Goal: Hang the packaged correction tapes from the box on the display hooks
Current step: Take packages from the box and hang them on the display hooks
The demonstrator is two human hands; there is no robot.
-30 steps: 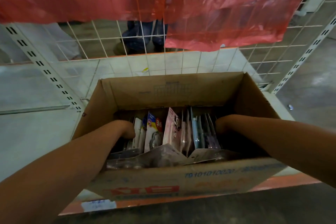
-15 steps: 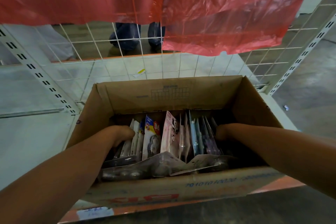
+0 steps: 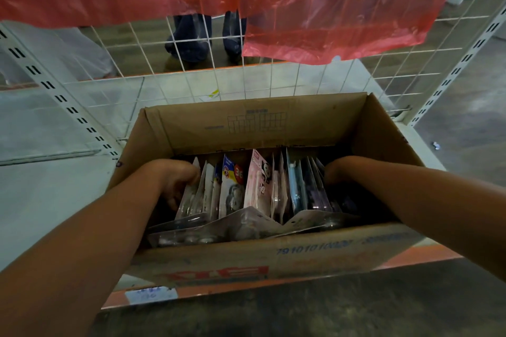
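Note:
An open cardboard box sits on the bottom shelf in front of me. Several packaged correction tapes stand upright in a row inside it, and more packs lie flat along the near wall. My left hand is in the box at the left end of the row, its fingers curled over the outermost packs. At the right end my right hand reaches down beside the packs, with its fingers hidden behind them and the box wall.
Behind the box stands a white wire grid panel between slotted uprights. Red plastic sheeting hangs over its upper part. A person's feet show through the grid. A metal hook sticks out at the right.
Both hands stay at the two ends of the row of packs. The view has shifted a little, and the feet behind the grid have stepped to the right.

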